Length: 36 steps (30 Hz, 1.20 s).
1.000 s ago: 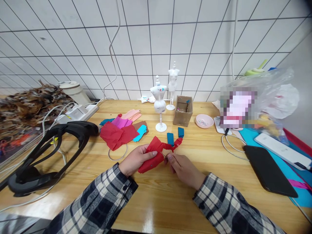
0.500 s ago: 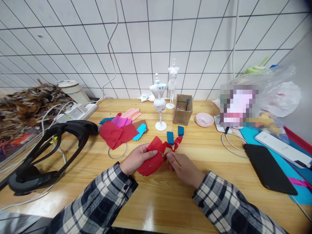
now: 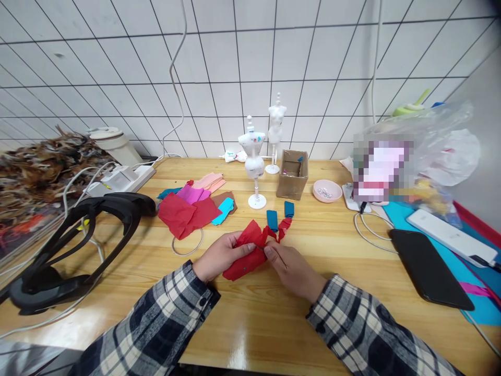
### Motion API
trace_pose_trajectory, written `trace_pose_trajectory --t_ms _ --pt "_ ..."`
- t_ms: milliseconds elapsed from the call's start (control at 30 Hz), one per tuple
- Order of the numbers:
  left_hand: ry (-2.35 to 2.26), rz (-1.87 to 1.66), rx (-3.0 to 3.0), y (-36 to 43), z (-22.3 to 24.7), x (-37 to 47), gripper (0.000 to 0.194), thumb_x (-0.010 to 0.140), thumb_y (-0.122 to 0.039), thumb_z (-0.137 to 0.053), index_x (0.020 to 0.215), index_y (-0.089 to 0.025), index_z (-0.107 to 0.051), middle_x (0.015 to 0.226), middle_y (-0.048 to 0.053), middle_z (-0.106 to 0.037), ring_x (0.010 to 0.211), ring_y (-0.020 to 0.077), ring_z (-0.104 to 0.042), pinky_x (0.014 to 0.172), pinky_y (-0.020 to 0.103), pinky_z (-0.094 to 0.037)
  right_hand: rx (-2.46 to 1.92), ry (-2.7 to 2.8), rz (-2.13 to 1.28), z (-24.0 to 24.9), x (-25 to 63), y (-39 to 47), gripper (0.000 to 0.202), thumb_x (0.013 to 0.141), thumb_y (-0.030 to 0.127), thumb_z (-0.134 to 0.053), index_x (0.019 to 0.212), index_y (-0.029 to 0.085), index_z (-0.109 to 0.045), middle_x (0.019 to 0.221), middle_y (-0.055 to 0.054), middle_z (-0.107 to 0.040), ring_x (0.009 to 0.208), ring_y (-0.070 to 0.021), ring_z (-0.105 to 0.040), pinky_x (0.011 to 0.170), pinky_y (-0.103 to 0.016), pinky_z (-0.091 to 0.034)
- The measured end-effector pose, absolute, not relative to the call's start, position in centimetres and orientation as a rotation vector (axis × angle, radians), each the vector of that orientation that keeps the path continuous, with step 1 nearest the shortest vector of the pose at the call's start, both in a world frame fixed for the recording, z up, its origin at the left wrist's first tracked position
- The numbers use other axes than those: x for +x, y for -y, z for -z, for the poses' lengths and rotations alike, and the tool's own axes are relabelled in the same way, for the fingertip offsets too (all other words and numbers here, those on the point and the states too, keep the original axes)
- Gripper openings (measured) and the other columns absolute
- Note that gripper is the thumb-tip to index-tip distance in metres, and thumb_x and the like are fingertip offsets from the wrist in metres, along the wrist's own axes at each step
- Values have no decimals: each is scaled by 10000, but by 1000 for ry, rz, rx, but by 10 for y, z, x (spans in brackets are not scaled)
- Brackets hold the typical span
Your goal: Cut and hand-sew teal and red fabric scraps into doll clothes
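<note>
My left hand point(image 3: 219, 256) is closed on a piece of red crepe paper point(image 3: 243, 267), thumb on top. A small greyish dot shows on the paper's lower part. My right hand point(image 3: 291, 266) pinches at the paper's right edge, its thumb and forefinger closed on a thin, dark, pin-like piece point(image 3: 261, 247) that lies against the red. Its exact kind is too small to tell. A narrow twisted red strip point(image 3: 284, 228) trails beyond the right fingertips, beside two folded teal pieces point(image 3: 272, 221) on the table.
Two white mannequin stands point(image 3: 256, 166) rise behind my hands, with a small cardboard box point(image 3: 292, 183) and a pink bowl of beads point(image 3: 327, 191) to their right. Coloured crepe paper point(image 3: 183, 214) lies left. A black headset frame point(image 3: 117, 250) and a black phone point(image 3: 430, 269) flank the workspace.
My right fingertips have moved slightly closer to the red paper, covering more of the thin piece. The paper has tilted a little and looks narrower. My left hand keeps its hold.
</note>
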State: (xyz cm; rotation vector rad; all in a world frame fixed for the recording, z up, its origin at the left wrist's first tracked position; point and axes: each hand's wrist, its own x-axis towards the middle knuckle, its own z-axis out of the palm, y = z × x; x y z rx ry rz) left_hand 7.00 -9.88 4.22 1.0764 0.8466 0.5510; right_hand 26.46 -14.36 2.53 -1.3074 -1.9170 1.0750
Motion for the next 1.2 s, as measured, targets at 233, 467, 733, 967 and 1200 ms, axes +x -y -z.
trace_pose_trajectory --t_ms 233,467,733,967,1200 --pt "-869 -579 1016 100 -43 71 310 754 -341 -755 985 -140 -703 973 64 -756 785 157 -679 739 250 -507 -1291 1858 -1113 -23 263 142 309 1006 405 -276 804 227 -428 767 -8 -571 693 -167 -522 640 -291 -365" --pt "-872 -589 1000 101 -44 73 297 746 -331 -762 970 -142 -711 953 59 -759 786 163 -682 737 253 -507 -1325 1882 -1076 -22 263 142 297 1003 392 -293 795 228 -427 737 -1 -555 659 -164 -504 616 -286 -345" --pt "-917 -598 1046 101 -44 73 372 784 -408 -711 1036 -136 -689 961 76 -751 782 175 -671 723 265 -497 -1404 1900 -1051 -23 262 141 322 1005 385 -282 765 222 -422 699 4 -542 627 -157 -484 599 -279 -322" --pt "-917 -584 1072 101 -44 73 352 770 -396 -726 996 -128 -702 937 71 -749 792 175 -664 735 267 -494 -1356 1906 -1073 -22 265 141 335 1009 403 -277 778 220 -438 738 -5 -565 675 -160 -514 635 -283 -362" --pt "-925 -599 1088 101 -43 73 366 783 -407 -711 1019 -128 -697 949 74 -752 802 184 -671 752 282 -503 -1352 1886 -1133 -21 266 142 395 1006 453 -250 755 218 -443 699 -3 -553 642 -155 -505 615 -283 -369"
